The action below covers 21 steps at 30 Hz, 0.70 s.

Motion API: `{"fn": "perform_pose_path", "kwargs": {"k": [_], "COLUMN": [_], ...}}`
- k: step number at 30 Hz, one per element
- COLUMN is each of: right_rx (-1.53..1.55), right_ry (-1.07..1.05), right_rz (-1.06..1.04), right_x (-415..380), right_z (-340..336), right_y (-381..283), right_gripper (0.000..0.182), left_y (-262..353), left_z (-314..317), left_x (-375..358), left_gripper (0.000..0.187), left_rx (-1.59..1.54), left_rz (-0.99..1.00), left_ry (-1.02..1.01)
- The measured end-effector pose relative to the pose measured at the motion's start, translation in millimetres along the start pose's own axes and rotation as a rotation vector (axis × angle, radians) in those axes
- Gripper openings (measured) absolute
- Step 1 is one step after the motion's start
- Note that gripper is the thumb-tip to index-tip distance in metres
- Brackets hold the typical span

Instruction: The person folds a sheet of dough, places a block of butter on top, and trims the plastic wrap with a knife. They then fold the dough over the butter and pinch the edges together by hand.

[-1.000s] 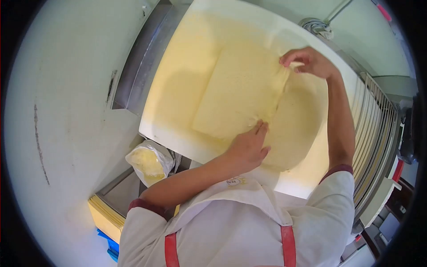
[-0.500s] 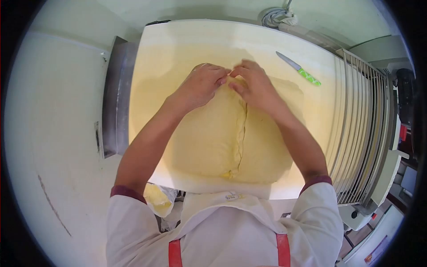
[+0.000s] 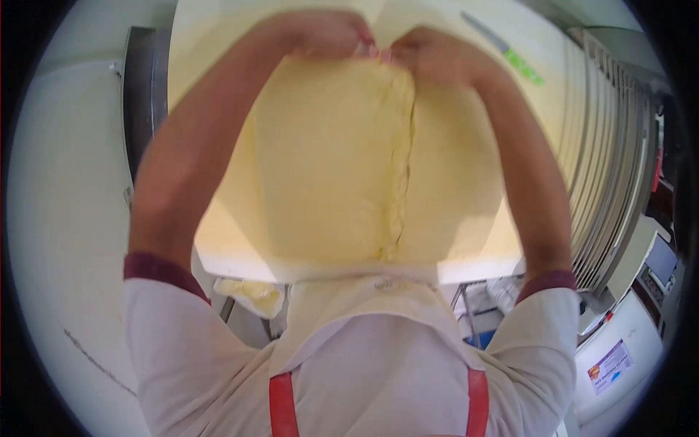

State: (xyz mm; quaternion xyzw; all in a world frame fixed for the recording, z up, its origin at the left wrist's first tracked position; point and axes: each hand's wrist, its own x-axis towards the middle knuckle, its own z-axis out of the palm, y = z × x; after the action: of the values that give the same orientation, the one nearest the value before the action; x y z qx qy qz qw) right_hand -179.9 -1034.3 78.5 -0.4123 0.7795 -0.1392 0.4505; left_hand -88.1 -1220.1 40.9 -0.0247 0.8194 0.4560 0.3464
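A broad, pale yellow folded sheet of dough lies in front of me, with a raised, uneven seam running down it from the far edge to the near edge. My left hand is closed at the seam's far end, its fingertips pinching the dough's edge. Close beside it, my right hand also has its fingers closed on the dough, just right of the seam. Both hands are slightly blurred, and they hide the dough's far edge.
Beyond my right hand lies a knife with a green patterned handle. A metal wire rack borders the right side of the white worktable. Below the near edge, at left, is a bag holding something yellowish.
The view has shifted, with my body leaning further over the table. Both hands stay together at the seam's far end and sit higher in view, my arms more stretched out.
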Motion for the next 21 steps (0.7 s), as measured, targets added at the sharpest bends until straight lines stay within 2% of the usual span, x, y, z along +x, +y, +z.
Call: {"fn": "perform_pose_path", "kwargs": {"k": [1,2,4,7,10,13,16,19,21], "right_rx": [0.053,0.100,0.018,-0.022,0.019,-0.060,-0.023,0.038,0.191], "right_ry": [-0.030,-0.016,0.079,0.128,0.259,0.080,0.097,0.283,0.491], "right_rz": [0.048,0.086,0.133,0.043,-0.059,-0.021,-0.047,-0.054,-0.067], "right_x": [4,20,22,22,31,28,23,23,15], "right_z": [0,7,7,9,20,11,9,22,32], "right_y": [-2,16,11,16,27,7,7,17,18], "right_gripper": [0.056,0.048,0.033,0.034,0.033,0.033,0.032,0.032,0.037], "left_y": [18,8,17,17,-3,17,14,-5,-27], "left_z": [2,2,-1,0,-2,-5,-10,-2,-10], "left_x": [-6,4,7,-11,-19,-16,-18,-37,-30], "left_gripper": [0.041,0.039,0.028,0.030,0.030,0.030,0.041,0.035,0.032], "left_rx": [-0.038,0.001,0.210,0.134,0.092,0.191,0.159,0.011,-0.002], "left_rz": [-0.125,-0.088,-0.138,0.006,-0.066,-0.178,-0.194,-0.202,-0.141], "left_ry": [0.016,0.026,0.063,0.139,0.169,0.084,0.046,0.230,0.089]}}
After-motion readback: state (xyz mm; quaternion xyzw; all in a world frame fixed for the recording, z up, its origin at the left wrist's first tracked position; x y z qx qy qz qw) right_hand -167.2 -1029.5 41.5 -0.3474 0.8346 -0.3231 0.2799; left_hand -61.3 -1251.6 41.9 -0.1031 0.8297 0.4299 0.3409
